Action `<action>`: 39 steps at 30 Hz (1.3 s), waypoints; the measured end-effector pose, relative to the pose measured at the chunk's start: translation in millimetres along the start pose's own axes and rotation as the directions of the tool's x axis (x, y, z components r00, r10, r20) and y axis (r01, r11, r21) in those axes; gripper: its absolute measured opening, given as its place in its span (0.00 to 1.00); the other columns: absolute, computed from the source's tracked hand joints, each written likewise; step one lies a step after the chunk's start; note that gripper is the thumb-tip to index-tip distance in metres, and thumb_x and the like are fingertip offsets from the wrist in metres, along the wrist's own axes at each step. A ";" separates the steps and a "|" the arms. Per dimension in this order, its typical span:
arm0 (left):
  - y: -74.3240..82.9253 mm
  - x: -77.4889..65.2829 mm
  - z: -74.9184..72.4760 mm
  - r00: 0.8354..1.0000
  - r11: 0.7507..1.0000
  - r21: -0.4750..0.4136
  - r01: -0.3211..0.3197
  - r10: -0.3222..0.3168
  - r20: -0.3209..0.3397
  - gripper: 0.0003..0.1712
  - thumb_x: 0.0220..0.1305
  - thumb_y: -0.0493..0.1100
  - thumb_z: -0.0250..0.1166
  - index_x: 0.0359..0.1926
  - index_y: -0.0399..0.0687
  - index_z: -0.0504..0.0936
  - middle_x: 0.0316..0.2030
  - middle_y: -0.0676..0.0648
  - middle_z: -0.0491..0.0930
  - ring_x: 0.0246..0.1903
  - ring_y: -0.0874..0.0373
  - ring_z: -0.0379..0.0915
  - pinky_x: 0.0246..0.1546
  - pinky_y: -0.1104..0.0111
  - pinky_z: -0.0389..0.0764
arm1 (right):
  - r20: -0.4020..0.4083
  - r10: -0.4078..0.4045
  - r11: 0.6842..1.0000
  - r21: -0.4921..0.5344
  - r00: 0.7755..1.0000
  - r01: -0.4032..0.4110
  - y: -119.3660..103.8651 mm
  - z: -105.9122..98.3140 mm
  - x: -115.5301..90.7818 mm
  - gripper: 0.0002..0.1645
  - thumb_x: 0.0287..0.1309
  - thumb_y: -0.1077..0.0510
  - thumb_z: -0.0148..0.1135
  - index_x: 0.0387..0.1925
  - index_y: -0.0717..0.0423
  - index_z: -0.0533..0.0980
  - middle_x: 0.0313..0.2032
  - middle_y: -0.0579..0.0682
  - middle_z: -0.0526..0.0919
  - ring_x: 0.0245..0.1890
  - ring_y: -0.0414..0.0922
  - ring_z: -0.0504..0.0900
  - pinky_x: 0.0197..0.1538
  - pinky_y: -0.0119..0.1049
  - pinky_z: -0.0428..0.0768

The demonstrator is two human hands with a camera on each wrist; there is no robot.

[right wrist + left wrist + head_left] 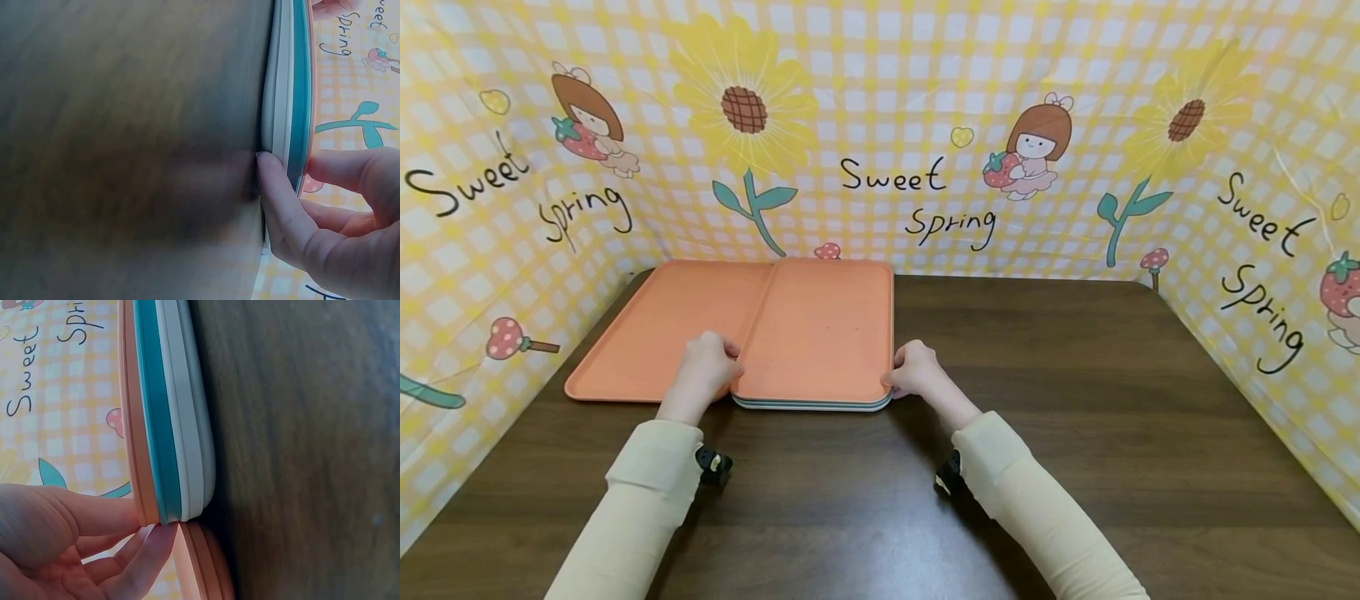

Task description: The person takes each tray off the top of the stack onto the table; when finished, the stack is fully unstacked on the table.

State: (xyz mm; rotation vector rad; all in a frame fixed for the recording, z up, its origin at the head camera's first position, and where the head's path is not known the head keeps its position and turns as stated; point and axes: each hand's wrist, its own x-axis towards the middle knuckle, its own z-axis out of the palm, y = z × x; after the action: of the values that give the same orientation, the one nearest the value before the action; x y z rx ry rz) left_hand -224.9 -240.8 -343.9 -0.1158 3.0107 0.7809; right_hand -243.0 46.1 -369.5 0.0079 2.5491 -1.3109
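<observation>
Two orange trays lie side by side at the back left of the table. The right orange tray [823, 325] tops a stack, with a teal tray [157, 425] and whitish trays [186, 425] beneath it. At the stack's front left corner my left hand [709, 367] grips its edge, thumb by the orange rim and a fingertip by the teal and white sides. My right hand [917, 371] holds the opposite edge, thumb on the orange rim, a fingertip low by the bottom tray. The left orange tray [662, 329] sits against the stack, partly behind my left hand.
Dark wooden table [1037, 375] extends to the right and in front of the trays. A yellow checked cloth [880, 108] with printed flowers and figures walls in the back and both sides. A dark wrist camera [713, 467] sits under my left cuff.
</observation>
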 end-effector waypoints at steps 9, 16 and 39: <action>0.0 -1.0 0.2 1.000 1.000 0.024 -0.005 0.005 -0.015 0.11 0.52 0.33 0.60 0.38 0.32 0.82 0.37 0.33 0.81 0.34 0.46 0.72 0.35 0.60 0.77 | -0.013 -0.037 0.999 -0.014 0.999 0.036 1.4 0.3 -2.8 0.06 0.49 0.66 0.66 0.27 0.69 0.79 0.27 0.61 0.84 0.22 0.48 0.86 0.28 0.33 0.83; -2.2 -2.7 1.4 0.998 0.999 0.023 -0.022 0.023 -0.063 0.08 0.49 0.33 0.62 0.32 0.33 0.83 0.34 0.35 0.82 0.34 0.45 0.73 0.34 0.59 0.77 | -0.060 -0.136 0.958 -0.263 0.989 0.115 -4.2 1.4 -12.1 0.16 0.50 0.65 0.61 0.11 0.57 0.70 0.10 0.46 0.72 0.11 0.37 0.72 0.18 0.26 0.71; -0.2 -6.0 2.0 0.994 1.000 0.001 -0.021 0.021 -0.107 0.09 0.50 0.32 0.61 0.33 0.31 0.84 0.36 0.32 0.82 0.37 0.40 0.77 0.37 0.54 0.79 | -0.191 -0.186 0.817 -0.576 0.964 0.043 -26.9 10.6 -11.7 0.07 0.55 0.65 0.56 0.23 0.57 0.75 0.27 0.56 0.82 0.26 0.50 0.81 0.26 0.42 0.77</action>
State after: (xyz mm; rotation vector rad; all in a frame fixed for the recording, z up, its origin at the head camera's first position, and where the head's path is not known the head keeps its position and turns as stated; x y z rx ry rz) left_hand -218.9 -239.7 -345.4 -0.1307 3.1168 0.8020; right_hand -232.7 23.2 -351.1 -0.1169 3.0969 -0.5507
